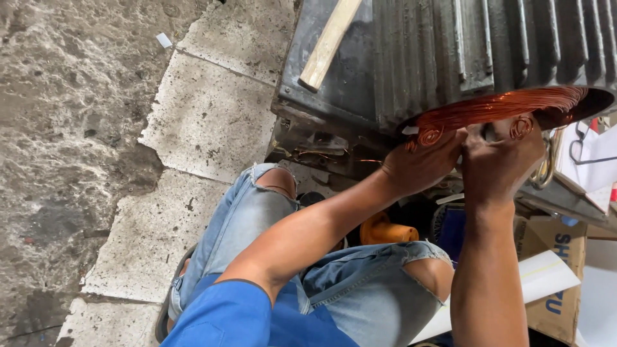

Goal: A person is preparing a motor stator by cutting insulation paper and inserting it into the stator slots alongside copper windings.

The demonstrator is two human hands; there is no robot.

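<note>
A large dark ribbed motor housing [450, 51] stands in front of me, its open end showing a bundle of copper winding wire [501, 106]. My left hand [421, 164] reaches up under the rim and its fingers press against the copper wire, where small coiled wire ends show. Beside it, my right hand [498, 160] also grips into the copper winding at the opening, fingers curled around the strands. A wooden handle [329, 42] lies on top of the housing at upper left.
Cracked concrete slabs [205, 115] and rough ground lie to the left. My knees in torn jeans [360, 283] are below. An orange roll [385, 231], a cardboard box [559, 283] and white paper sheets [598, 154] sit at the right.
</note>
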